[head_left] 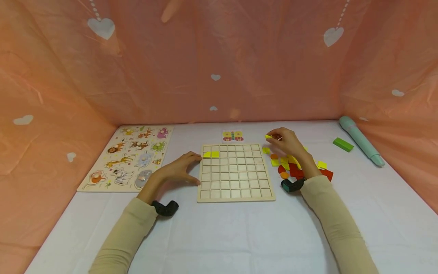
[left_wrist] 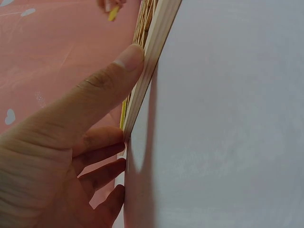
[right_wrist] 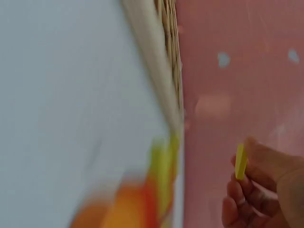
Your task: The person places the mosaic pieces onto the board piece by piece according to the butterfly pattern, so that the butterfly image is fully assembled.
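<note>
White table (head_left: pixel 219 236) carried square-gridded board (head_left: pixel 236 200). Left hand (head_left: pixel 178 168) spread, thumb and fingertips touched board's left edge. Right hand (head_left: pixel 286 142) hung off board, just beyond its far right corner, thumb and fingers pinching yellow tile (head_left: pixel 268 136). From that hand, board lay leftward and toward person. Two yellow squares (head_left: pixel 215 154) sat near board's far left corner, nearer left hand than right.

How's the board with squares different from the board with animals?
The grid board is divided into small squares, while the animal board is covered in colourful animals. The grid board lies between the left hand and the right hand; the animal board lies farther to the person's left. Both are flat, pale boards lying on the white table.
</note>
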Available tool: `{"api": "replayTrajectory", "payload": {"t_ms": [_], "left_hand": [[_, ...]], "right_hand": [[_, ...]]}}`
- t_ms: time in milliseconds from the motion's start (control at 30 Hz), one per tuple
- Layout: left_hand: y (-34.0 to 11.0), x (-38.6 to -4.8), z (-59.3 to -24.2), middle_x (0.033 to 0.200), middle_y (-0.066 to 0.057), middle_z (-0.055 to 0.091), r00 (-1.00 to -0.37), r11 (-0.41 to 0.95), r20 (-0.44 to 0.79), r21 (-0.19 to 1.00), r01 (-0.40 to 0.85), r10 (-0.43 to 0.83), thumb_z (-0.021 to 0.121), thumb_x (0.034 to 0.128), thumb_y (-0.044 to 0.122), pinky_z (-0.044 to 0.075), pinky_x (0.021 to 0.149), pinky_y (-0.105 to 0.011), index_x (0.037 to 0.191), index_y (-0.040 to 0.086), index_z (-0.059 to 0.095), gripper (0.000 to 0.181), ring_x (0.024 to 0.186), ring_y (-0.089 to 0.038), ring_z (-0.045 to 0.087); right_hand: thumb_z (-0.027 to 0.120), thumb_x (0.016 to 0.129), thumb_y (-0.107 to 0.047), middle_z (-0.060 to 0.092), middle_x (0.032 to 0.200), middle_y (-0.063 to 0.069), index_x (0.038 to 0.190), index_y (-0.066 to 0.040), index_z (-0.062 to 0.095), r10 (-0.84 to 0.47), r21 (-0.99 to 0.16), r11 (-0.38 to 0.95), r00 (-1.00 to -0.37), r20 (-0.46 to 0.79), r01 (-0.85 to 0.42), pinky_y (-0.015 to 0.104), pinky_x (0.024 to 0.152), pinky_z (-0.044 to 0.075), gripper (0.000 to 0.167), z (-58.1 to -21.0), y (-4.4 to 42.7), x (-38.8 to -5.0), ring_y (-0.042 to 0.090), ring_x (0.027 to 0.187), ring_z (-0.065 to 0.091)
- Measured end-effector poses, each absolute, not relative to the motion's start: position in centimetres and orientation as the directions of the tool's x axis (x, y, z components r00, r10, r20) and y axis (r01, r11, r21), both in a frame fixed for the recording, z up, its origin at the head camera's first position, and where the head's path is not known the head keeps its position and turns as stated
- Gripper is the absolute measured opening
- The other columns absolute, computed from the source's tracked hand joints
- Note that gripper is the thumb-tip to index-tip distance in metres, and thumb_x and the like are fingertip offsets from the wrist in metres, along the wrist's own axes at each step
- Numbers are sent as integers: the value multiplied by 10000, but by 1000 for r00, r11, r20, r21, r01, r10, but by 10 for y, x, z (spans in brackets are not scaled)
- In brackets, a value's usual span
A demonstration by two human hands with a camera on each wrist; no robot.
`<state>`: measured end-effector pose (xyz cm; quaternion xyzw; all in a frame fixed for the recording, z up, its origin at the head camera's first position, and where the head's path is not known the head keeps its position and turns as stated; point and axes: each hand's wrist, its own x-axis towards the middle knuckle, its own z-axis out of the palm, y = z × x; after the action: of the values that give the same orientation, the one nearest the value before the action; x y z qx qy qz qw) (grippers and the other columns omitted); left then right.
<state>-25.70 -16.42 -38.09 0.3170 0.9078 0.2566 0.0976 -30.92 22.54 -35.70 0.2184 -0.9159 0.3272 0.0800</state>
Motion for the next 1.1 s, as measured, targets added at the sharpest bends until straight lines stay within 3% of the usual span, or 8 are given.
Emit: {"api": "replayTrajectory", "payload": {"t_ms": [267, 567, 833, 1100], "left_hand": [[-164, -255, -379, 1348, -204, 402, -775, 658, -11, 535, 530, 632, 824, 689, 315, 239, 1114, -471, 1347, -55, 415, 859, 1291, -352, 345], [-162, -254, -376, 1357, -203, 397, -778, 665, -19, 533, 524, 628, 817, 698, 311, 226, 1120, -464, 1351, -54, 411, 852, 1299, -349, 337], [-163, -254, -376, 1351, -207, 400, -772, 660, -17, 531, 531, 635, 819, 694, 315, 237, 1115, -470, 1349, -54, 413, 855, 1293, -355, 340], [-163, -255, -375, 1357, -205, 395, -776, 666, -25, 530, 524, 630, 815, 700, 320, 233, 1116, -475, 1359, -48, 403, 860, 1299, -354, 335]], "right_hand": [[631, 897, -195, 633, 970, 169, 1083, 22, 659, -314, -600, 666, -896, 314, -443, 392, 765, 507, 287, -340, 158, -309, 276, 862, 592], [684, 852, -194, 635, 894, 125, 1023, 4, 689, -347, -615, 643, -890, 296, -456, 330, 725, 517, 262, -351, 100, -303, 230, 806, 603], [696, 844, -178, 640, 848, 70, 996, -25, 676, -457, -603, 632, -862, 216, -487, 272, 643, 493, 218, -370, 90, -305, 159, 716, 575], [735, 808, -195, 664, 814, 84, 972, -2, 689, -519, -557, 609, -814, 259, -565, 280, 666, 509, 258, -382, 92, -309, 174, 730, 602]]}}
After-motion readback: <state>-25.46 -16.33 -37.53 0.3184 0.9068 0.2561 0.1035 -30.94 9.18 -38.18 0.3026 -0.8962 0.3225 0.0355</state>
